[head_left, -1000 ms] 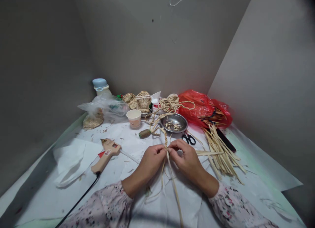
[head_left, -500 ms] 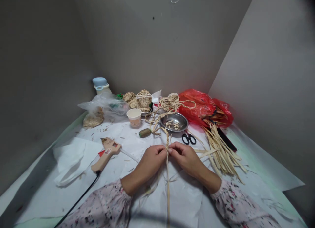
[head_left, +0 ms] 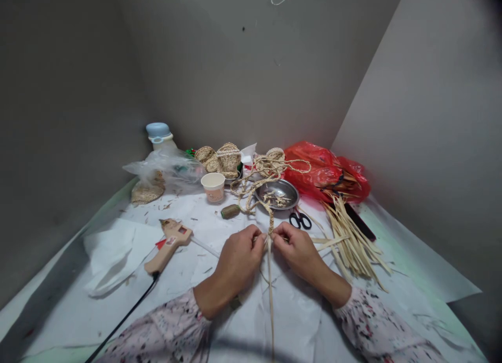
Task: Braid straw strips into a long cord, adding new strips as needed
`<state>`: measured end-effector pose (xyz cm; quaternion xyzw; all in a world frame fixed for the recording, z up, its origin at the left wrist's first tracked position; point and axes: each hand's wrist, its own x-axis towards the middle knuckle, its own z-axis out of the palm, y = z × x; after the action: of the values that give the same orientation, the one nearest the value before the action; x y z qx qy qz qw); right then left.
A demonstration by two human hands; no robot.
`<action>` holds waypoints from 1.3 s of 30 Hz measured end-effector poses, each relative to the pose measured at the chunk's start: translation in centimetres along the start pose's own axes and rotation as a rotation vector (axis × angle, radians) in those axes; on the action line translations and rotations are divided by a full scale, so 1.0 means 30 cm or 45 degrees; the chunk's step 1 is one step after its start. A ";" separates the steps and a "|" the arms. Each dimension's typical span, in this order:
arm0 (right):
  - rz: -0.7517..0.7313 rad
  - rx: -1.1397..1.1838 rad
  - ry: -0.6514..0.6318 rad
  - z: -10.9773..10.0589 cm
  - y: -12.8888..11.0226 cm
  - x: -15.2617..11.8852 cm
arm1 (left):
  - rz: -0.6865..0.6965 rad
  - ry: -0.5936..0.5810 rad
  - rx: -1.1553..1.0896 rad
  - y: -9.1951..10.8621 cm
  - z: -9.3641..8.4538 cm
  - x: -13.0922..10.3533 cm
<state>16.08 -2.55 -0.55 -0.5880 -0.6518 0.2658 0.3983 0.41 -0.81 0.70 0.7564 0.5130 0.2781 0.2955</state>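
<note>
Braid: its near end sits right between the two hands; from there the long axis runs straight away from the person, then bends left and piles into loose loops by the bowl (head_left: 295,202). The braid (head_left: 270,220) is plump, knobbly and straw-coloured.
Left hand (head_left: 238,256): thumb and finger pressed together on strands at the braid's left side; which strand, I cannot tell.
Right hand (head_left: 301,253): likewise pinching strands from the right, about as near the braid as the other hand.
Strands (head_left: 271,300): thin, flat and pale, one long one trailing toward the person below the fingertips.
Straw (head_left: 358,248): a dry, ribbon-like sheaf fanned out beyond the right wrist.
Scissors (head_left: 300,220): black loops, just beside the shiny round bowl, which holds pale scraps.
Glue gun (head_left: 168,248): tan plastic, lying to the left on crinkled white sheeting (head_left: 188,310).
Bag (head_left: 311,167): glossy, crumpled red plastic at the back.
</note>
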 end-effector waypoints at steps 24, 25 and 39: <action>0.284 0.605 0.016 0.029 0.016 0.002 | 0.243 -0.181 0.412 0.024 0.039 -0.070; 0.314 0.651 -0.002 0.032 0.014 0.001 | 0.250 -0.185 0.419 0.021 0.039 -0.069; 0.329 0.829 -0.026 0.030 0.033 0.017 | 0.253 0.239 -0.002 0.048 -0.014 -0.047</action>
<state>15.88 -1.78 -1.74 -0.5051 -0.4569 0.5140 0.5214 0.55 -2.50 1.88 0.7739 0.4608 0.3760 0.2177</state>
